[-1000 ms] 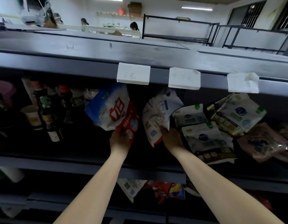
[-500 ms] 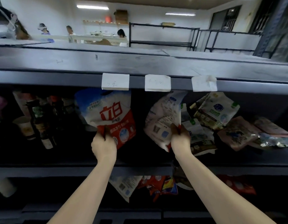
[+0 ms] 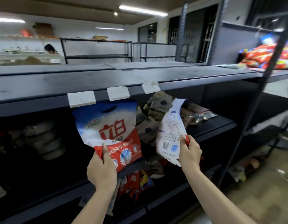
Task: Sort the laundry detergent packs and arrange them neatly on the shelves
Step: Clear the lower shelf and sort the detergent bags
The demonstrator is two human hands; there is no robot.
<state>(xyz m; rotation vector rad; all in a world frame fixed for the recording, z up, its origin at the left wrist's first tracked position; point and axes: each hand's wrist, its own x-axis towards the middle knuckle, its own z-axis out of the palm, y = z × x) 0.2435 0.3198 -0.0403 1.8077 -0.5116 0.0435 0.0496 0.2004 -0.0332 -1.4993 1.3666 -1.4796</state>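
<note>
Head view has swung right since a second ago, so the dark shelving unit (image 3: 196, 81) now runs off at a slant and its right upright post (image 3: 253, 110) comes into frame. Both packs, earlier leaning in the middle shelf bay, are now lifted out in front of the shelf lip, which I read as the sort step under way with placing still to do. Blue-white-red detergent pack (image 3: 107, 131) is upright, printed face to camera, just under the left price tag (image 3: 81, 99); left hand (image 3: 102, 171) grips its bottom edge, thumb on the front, fingers curled behind. White detergent pack (image 3: 170, 133) is back-side out and tilted; right hand (image 3: 190, 152) pinches its lower right corner. The two packs are apart, not touching. Behind them a loose pile of pale pouches (image 3: 149, 122) crowds the bay's back middle. Open room: shelf board to the right of the pile looks bare toward the post; the left bay holds dim, blurred stacked goods (image 3: 43, 139). Edges to mind: overhanging top shelf front with tags, and the lip below the packs. Lower shelf holds red packets (image 3: 136, 183).
</note>
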